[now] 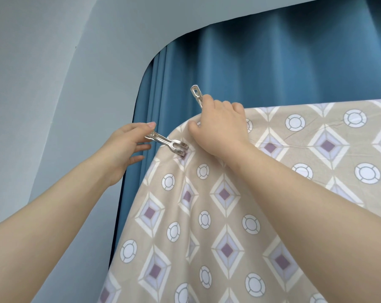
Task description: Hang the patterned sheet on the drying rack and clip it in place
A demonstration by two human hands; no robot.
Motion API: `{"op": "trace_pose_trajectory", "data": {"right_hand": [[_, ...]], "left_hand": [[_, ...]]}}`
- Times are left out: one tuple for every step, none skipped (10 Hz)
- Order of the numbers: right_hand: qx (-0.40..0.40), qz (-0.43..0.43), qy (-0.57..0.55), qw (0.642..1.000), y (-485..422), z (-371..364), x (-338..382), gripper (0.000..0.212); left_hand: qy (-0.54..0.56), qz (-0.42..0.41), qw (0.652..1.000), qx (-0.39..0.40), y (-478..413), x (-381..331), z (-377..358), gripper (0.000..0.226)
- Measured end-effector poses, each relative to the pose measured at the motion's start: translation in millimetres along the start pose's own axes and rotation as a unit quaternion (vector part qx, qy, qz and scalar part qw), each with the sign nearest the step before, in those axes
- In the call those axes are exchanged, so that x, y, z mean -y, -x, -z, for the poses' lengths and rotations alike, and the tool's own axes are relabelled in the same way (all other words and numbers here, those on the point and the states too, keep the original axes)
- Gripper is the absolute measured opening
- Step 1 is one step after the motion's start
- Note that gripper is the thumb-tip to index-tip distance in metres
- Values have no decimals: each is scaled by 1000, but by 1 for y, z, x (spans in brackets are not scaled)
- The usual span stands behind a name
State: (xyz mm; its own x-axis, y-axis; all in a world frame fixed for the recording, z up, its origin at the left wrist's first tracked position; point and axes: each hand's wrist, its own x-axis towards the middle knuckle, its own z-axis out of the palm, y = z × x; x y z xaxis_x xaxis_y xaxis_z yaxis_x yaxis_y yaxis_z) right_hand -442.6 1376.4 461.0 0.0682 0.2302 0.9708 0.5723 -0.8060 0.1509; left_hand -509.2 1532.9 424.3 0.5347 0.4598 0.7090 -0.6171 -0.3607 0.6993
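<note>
The left hand [128,147] is pinching a clip [167,143] by its handles, jaws touching the sheet [272,193] at its top corner. The right hand [220,127], its grip closed, is holding the draped edge and a second clip [196,95].

Both bare forearms raised forward, left hand [124,147] in a tight pinch, right hand [220,127] curled, palm down.

Beige diamond-patterned sheet [229,215] hanging, steel clip [170,143] at its upper-left corner
</note>
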Motion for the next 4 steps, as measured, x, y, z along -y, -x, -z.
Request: {"op": "trace_pose_trajectory", "data": {"right_hand": [[2, 9, 2, 1000, 4, -2, -1, 39], [11, 4, -25, 1000, 11, -3, -5, 38], [-2, 20, -49, 999, 25, -5, -12, 42], [0, 18, -65, 998, 41, -5, -16, 44]], "left_hand": [[-31, -27, 997, -63, 2, 0, -6, 53], [-110, -89, 979, -149, 7, 1, -10, 64], [-256, -170, 929, -208, 16, 2, -15, 58], [-316, -257, 886, -223, 32, 0, -26, 39]]}}
